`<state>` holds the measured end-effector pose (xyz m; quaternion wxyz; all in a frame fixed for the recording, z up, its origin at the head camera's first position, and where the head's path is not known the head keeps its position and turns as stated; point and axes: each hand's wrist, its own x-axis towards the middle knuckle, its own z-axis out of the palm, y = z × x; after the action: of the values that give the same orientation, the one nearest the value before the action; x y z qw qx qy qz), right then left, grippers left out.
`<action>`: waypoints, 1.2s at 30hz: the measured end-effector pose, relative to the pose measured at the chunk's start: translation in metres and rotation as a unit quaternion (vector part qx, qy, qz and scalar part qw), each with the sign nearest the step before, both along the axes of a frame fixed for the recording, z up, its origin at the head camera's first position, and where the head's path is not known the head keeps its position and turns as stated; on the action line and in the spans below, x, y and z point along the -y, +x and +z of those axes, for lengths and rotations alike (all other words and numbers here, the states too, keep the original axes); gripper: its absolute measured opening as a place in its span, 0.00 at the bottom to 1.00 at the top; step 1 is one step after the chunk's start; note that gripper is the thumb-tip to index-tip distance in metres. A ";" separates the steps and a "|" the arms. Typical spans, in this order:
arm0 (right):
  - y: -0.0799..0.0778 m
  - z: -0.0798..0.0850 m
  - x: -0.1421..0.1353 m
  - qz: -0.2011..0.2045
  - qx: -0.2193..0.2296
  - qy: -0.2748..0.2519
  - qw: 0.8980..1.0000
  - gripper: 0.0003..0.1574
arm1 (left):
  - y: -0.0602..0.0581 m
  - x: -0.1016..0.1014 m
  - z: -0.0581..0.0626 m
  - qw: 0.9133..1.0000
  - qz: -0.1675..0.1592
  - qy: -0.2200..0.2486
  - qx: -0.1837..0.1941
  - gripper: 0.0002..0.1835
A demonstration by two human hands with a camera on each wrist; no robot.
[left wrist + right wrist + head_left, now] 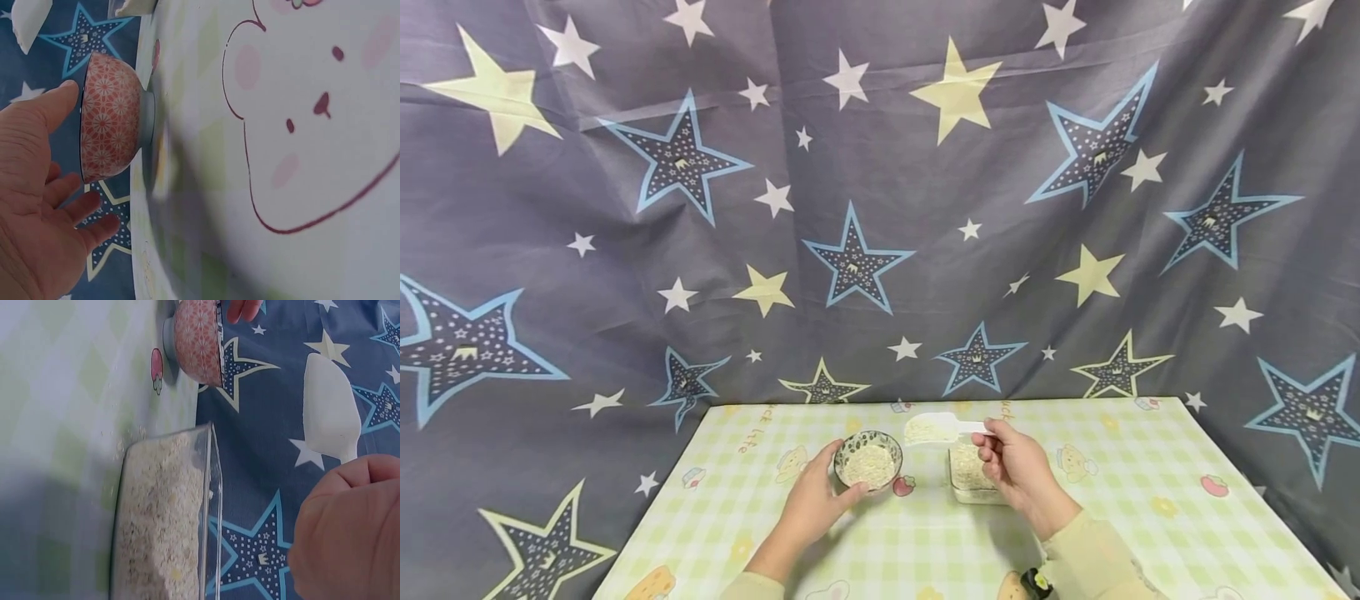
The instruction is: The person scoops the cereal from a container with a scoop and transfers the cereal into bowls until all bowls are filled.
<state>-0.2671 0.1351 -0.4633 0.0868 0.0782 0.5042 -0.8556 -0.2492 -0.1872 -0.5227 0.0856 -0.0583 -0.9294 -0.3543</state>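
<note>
My left hand (815, 502) holds a small bowl (112, 119) from its left side, with the thumb at the near rim and the other fingers round the far side. Pink floral pattern covers the bowl's outside; oat flakes (868, 467) lie inside it. My right hand (1021, 467) grips the handle of a white scoop (329, 406), raised over the table between bowl and container. Oat flakes show in the scoop in the head view. Below the right hand stands a clear rectangular container (208, 481) with many more oat flakes, partly hidden by that hand in the head view.
A green-and-white checked cloth (917, 533) with cartoon prints covers the table. Some loose flakes lie on it beside the container. Behind the table hangs a dark curtain (880, 183) printed with stars.
</note>
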 end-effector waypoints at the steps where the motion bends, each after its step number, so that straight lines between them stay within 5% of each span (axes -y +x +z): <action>1: -0.001 -0.001 0.002 -0.001 0.000 0.002 1.000 0.05 | 0.000 -0.001 -0.001 1.000 -0.003 -0.001 -0.001 0.50; 19: -0.003 -0.004 0.047 -0.007 -0.030 0.112 0.993 0.16 | -0.002 0.002 -0.006 1.000 0.007 0.002 0.024 0.55; 27: -0.004 -0.005 0.061 -0.019 -0.068 0.179 0.981 0.16 | -0.003 0.000 0.002 0.999 -0.001 -0.004 0.037 0.57; 36: -0.002 -0.004 0.068 -0.035 -0.077 0.189 0.978 0.16 | -0.003 -0.001 0.006 0.999 -0.006 -0.018 0.038 0.57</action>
<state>-0.2693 0.0668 -0.4675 0.0015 0.0443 0.6590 -0.7509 -0.2523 -0.1867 -0.5165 0.0468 -0.0518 -0.9377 -0.3403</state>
